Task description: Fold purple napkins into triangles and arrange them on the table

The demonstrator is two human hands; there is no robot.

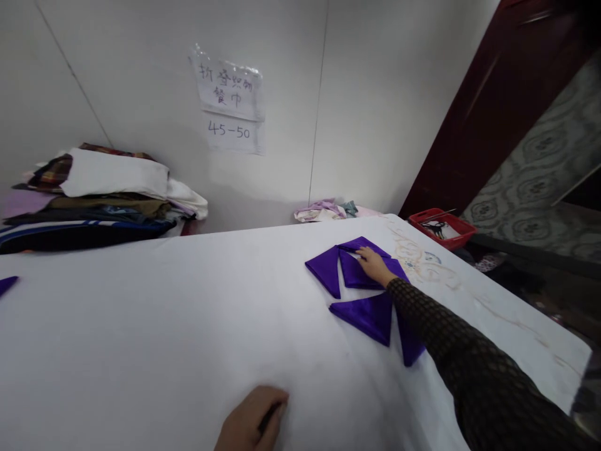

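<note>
My right hand point(374, 264) reaches across the white-covered table with its fingers bent down onto a purple napkin point(354, 275). The fingertips look pinched at the cloth's upper edge. Around it lie other shiny purple napkins folded into triangles: a triangular napkin point(327, 269) to the left, a wider triangular napkin point(369, 318) nearer me, and a narrow folded napkin point(409, 341) partly under my sleeve. Another purple piece shows beyond my fingertips. My left hand point(256, 416) rests low at the front, fingers curled toward the thumb, with nothing seen in it, apart from the napkins.
A pile of folded clothes point(113, 194) stands at the back left against the wall. A purple tip point(7, 285) shows at the left edge. Crumpled cloths point(323, 210) lie behind the table point(211, 300). A red basket point(444, 228) sits beyond the right corner. A handwritten paper point(230, 103) hangs above.
</note>
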